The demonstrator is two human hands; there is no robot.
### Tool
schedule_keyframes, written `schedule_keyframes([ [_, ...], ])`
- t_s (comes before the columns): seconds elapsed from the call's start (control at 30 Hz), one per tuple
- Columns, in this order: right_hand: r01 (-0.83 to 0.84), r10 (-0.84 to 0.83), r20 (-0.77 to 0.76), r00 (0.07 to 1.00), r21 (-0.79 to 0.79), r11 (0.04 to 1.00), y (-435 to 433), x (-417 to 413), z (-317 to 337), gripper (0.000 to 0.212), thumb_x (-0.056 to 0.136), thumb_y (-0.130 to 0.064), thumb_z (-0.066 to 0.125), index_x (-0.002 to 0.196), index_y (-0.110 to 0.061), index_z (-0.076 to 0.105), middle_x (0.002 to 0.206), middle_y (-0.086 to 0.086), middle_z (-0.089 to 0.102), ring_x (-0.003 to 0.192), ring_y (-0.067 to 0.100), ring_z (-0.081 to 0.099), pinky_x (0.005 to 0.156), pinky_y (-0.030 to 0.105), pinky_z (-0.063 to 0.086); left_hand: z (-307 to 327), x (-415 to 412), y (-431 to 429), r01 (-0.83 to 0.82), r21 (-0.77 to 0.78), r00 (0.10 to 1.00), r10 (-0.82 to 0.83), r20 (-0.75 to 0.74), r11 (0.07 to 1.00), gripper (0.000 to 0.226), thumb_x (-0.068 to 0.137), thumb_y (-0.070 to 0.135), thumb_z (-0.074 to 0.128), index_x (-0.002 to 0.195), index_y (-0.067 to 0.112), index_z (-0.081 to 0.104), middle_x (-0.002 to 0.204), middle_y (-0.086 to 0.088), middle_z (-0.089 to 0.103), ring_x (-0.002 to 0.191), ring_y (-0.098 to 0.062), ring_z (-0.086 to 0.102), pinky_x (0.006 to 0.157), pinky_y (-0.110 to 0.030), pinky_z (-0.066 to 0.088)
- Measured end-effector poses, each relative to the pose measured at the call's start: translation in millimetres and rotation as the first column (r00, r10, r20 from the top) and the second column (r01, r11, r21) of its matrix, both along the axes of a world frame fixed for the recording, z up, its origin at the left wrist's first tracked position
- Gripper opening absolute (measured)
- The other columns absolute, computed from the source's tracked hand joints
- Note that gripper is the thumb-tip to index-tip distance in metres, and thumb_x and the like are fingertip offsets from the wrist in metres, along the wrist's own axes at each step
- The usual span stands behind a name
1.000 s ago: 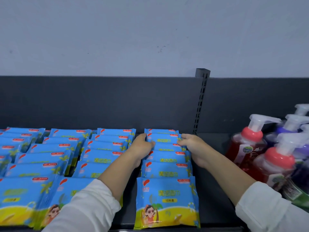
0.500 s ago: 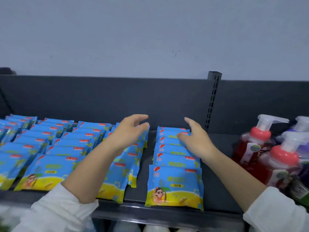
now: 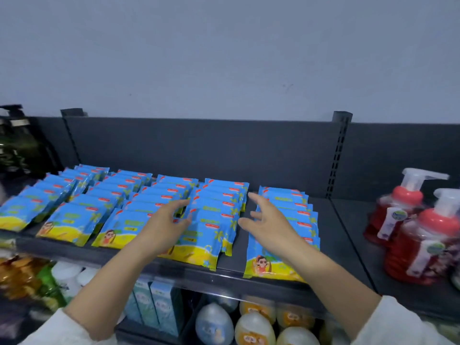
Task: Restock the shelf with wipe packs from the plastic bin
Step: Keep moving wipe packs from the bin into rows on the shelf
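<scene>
Blue and yellow wipe packs lie in several overlapping rows on the dark shelf. The rightmost row of wipe packs stands a little apart from the others. My left hand hovers over the packs with relaxed, spread fingers and holds nothing. My right hand hangs above the gap beside the rightmost row, fingers loosely spread, also empty. The plastic bin is out of view.
Red pump soap bottles stand at the right of the shelf. A slotted upright rises at the back. Dark bottles sit at the far left. The lower shelf holds egg-shaped bottles and light blue cartons.
Both hands let go of the rightmost row's back packs, lifted and drew back toward me. The view pulled back and swung left, showing the lower shelf.
</scene>
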State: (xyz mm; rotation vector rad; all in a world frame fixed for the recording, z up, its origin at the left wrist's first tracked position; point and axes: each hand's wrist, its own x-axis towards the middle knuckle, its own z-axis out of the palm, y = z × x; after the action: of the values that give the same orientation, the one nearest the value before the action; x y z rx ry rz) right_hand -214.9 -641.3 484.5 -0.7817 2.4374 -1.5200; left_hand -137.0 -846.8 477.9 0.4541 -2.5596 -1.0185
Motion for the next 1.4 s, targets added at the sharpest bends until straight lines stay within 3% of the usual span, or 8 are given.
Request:
schedule_keyframes([
  [0.23, 0.042, -0.038, -0.053, 0.998, 0.072, 0.997, -35.8, 20.0, -17.5, 0.069, 0.087, -0.029, 0.062, 0.146, -0.023, 0.026, 0.142, -0.01, 0.038, 0.135, 0.01, 0.034, 0.112, 0.035, 0.032, -23.3, 7.1, -11.0, 0.09, -0.126, 0.992, -0.077, 0.104, 0.988, 0.068, 0.087, 0.032, 0.064, 0.145, 0.02, 0.029, 0.155, -0.004, 0.02, 0.144, -0.02, 0.013, 0.116, -0.037, 0.018],
  [0.63, 0.275, -0.277, 0.026, 0.96, 0.056, 0.96, -69.7, 57.7, -28.0, 0.043, 0.085, -0.021, 0.068, 0.118, -0.029, 0.042, 0.11, -0.016, 0.057, 0.106, 0.007, 0.057, 0.083, 0.016, 0.045, -23.2, 20.0, -30.7, 0.249, 0.009, 0.967, -0.249, 0.057, 0.969, 0.078, 0.089, 0.024, 0.061, 0.149, 0.013, 0.012, 0.158, -0.004, 0.006, 0.146, -0.016, 0.006, 0.116, -0.029, 0.013],
  [0.8, 0.314, -0.316, 0.001, 0.949, 0.126, 0.941, -72.1, 68.7, -22.2, 0.053, 0.093, -0.015, 0.057, 0.14, -0.012, 0.034, 0.116, -0.012, 0.046, 0.121, 0.013, 0.048, 0.087, 0.016, 0.035, -22.6, 25.8, -32.0, 0.278, 0.125, 0.96, -0.281, 0.01, 0.952, 0.068, 0.09, 0.019, 0.061, 0.144, 0.014, 0.021, 0.123, 0.018, 0.032, 0.131, -0.017, 0.039, 0.098, -0.021, 0.033],
  [0.97, 0.357, -0.371, 0.071, 0.926, 0.153, 0.921, -70.0, 64.0, -29.0, 0.058, 0.095, -0.016, 0.052, 0.147, -0.016, 0.026, 0.139, -0.005, 0.046, 0.115, 0.009, 0.048, 0.091, 0.025, 0.044, -28.1, 21.0, -26.0, 0.292, 0.141, 0.951, -0.303, 0.059, 0.946, 0.062, 0.09, 0.021, 0.059, 0.14, 0.017, 0.023, 0.133, 0.0, 0.052, 0.118, -0.021, 0.053, 0.092, -0.028, 0.044],
  [1.1, 0.382, -0.395, 0.098, 0.913, 0.132, 0.915, -66.2, 61.1, -32.0, 0.065, 0.096, -0.016, 0.051, 0.15, -0.015, 0.016, 0.153, -0.002, 0.027, 0.135, 0.016, 0.035, 0.1, 0.027, 0.037, -27.2, 22.2, -24.7, 0.328, 0.137, 0.939, -0.338, 0.057, 0.935, 0.053, 0.092, 0.022, 0.056, 0.136, 0.016, 0.028, 0.136, -0.002, 0.049, 0.118, -0.019, 0.051, 0.083, -0.019, 0.035],
  [1.23, 0.386, -0.399, 0.14, 0.906, 0.108, 0.916, -67.2, 63.0, -32.2, 0.064, 0.097, -0.017, 0.05, 0.15, -0.017, 0.016, 0.15, -0.003, 0.031, 0.107, 0.007, 0.04, 0.076, 0.018, 0.042, -30.3, 16.7, -29.1, 0.331, 0.197, 0.94, -0.342, 0.021, 0.923, 0.058, 0.093, 0.022, 0.056, 0.142, 0.013, 0.025, 0.142, 0.0, 0.04, 0.128, -0.018, 0.042, 0.091, -0.019, 0.032],
  [1.3, 0.396, -0.404, 0.135, 0.905, 0.08, 0.915, -68.3, 63.4, -31.5, 0.064, 0.095, -0.019, 0.052, 0.149, -0.017, 0.018, 0.145, -0.003, 0.038, 0.102, 0.006, 0.042, 0.076, 0.019, 0.041, -32.5, 10.7, -29.9, 0.321, 0.231, 0.944, -0.331, 0.004, 0.918, 0.062, 0.092, 0.024, 0.057, 0.143, 0.016, 0.023, 0.143, 0.001, 0.04, 0.127, -0.018, 0.043, 0.102, -0.027, 0.036],
  [1.4, 0.39, -0.391, 0.179, 0.903, 0.039, 0.92, -68.4, 57.8, -31.1, 0.045, 0.094, -0.022, 0.056, 0.133, -0.023, 0.034, 0.11, -0.019, 0.05, 0.086, -0.002, 0.049, 0.068, 0.015, 0.044, -32.1, -0.2, -29.6, 0.309, 0.29, 0.946, -0.324, 0.004, 0.906, 0.059, 0.091, 0.026, 0.057, 0.141, 0.019, 0.027, 0.14, 0.005, 0.043, 0.125, -0.018, 0.046, 0.105, -0.039, 0.04],
])
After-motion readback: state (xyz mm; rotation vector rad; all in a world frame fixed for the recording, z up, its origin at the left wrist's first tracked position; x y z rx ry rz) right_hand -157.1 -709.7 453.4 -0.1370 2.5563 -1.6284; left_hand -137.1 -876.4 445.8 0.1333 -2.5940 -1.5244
